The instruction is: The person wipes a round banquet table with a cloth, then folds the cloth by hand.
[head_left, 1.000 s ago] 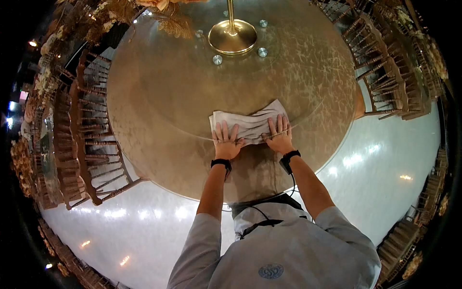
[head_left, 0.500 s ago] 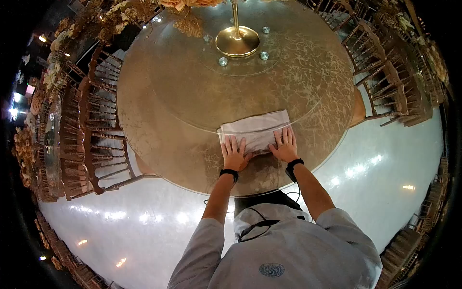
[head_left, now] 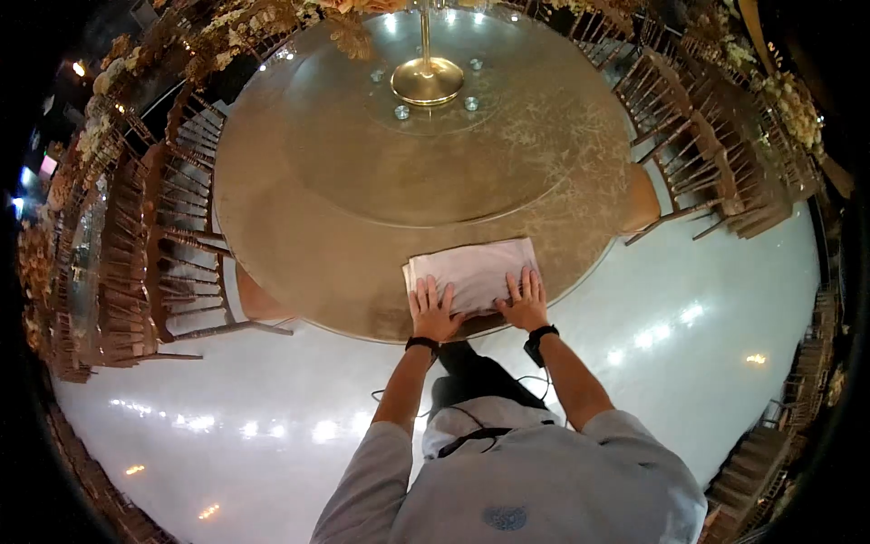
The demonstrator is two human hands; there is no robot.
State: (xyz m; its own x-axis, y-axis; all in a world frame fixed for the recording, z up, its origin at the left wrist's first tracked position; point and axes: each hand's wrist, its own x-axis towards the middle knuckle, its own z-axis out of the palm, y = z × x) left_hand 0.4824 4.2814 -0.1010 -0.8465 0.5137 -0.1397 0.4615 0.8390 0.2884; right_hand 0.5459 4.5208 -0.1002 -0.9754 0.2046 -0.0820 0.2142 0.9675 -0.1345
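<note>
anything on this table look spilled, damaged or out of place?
Nothing looks spilled, and the cloth lies fairly flat. Pale, branching marks on the right of the table stand out against plainer brown; pattern or damage, I can't tell.

- Left hand, fingers spread, on the cloth's 7 o'clock corner.
- Right hand, likewise, at its 4 o'clock.
- Cloth near the table's 6 o'clock edge.
- Gold stand toward 12 o'clock.
- Chairs around 9 and 3 o'clock.

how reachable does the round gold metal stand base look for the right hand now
Probably not without leaning in: the right hand rests on the pale folded cloth, well short of the round gold base, though nothing upright seems to block the way.
</note>
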